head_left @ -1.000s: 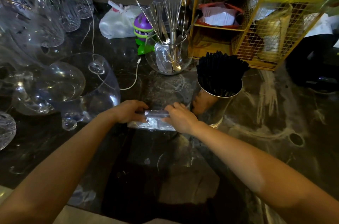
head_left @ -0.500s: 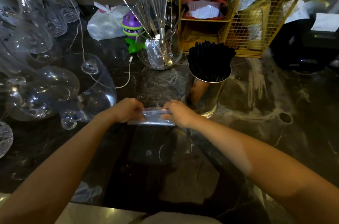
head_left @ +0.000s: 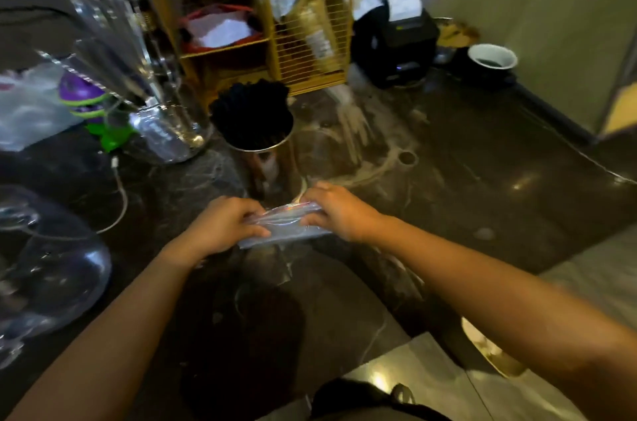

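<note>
A small clear plastic bag (head_left: pixel 287 225) hangs just above the dark marble counter (head_left: pixel 448 199), stretched between both hands. My left hand (head_left: pixel 224 224) pinches its left end, fingers curled over the top edge. At the right end my right hand (head_left: pixel 339 210) grips the bag the same way. What the bag contains cannot be made out. Both forearms reach in from the bottom of the view.
A steel cup of black straws (head_left: pixel 255 130) stands right behind the bag. A glass jar of utensils (head_left: pixel 165 124), a purple and green toy (head_left: pixel 89 103) and large glassware (head_left: pixel 44 265) sit left. A yellow wire rack (head_left: pixel 262 24), a black receipt printer (head_left: pixel 396 41) and a white cup (head_left: pixel 493 58) are behind.
The bag has been lifted off the counter and pulled taut between both hands. My view has swung to the right, showing the printer and the white cup.
</note>
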Demonstrator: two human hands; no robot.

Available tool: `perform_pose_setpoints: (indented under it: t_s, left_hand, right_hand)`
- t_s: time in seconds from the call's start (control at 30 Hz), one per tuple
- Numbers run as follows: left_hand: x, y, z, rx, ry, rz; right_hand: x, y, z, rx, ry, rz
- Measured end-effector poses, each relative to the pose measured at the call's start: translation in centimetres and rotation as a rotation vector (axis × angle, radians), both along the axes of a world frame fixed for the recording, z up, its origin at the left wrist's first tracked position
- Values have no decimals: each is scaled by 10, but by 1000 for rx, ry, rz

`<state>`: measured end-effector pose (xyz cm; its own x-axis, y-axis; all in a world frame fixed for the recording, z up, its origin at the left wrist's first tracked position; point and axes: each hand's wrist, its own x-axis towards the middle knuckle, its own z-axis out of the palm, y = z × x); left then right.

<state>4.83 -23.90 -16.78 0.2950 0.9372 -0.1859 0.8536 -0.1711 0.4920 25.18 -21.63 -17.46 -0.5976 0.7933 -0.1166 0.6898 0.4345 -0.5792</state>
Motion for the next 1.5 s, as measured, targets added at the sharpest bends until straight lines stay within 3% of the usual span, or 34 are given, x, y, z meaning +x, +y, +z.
perform_pose_setpoints:
  t_s: [0.37, 0.67, 0.87, 1.13, 1.5]
  left_hand:
    - [200, -23, -4, 76, -65, -138]
    - [410, -63, -44, -45, -143, -344]
    - [501, -66, -92, -188, -90, -481]
    - [581, -50, -226, -231, 106, -674]
    - [594, -37, -502, -152, 453, -815]
  right_hand:
    - [204, -67, 20, 117, 91, -275]
    - [396, -149, -1, 81, 83, -597]
    - [464, -181, -36, -16, 93, -807]
    - [507, -186, -178, -96, 94, -1072]
    - [520, -176, -459, -206, 105, -1187]
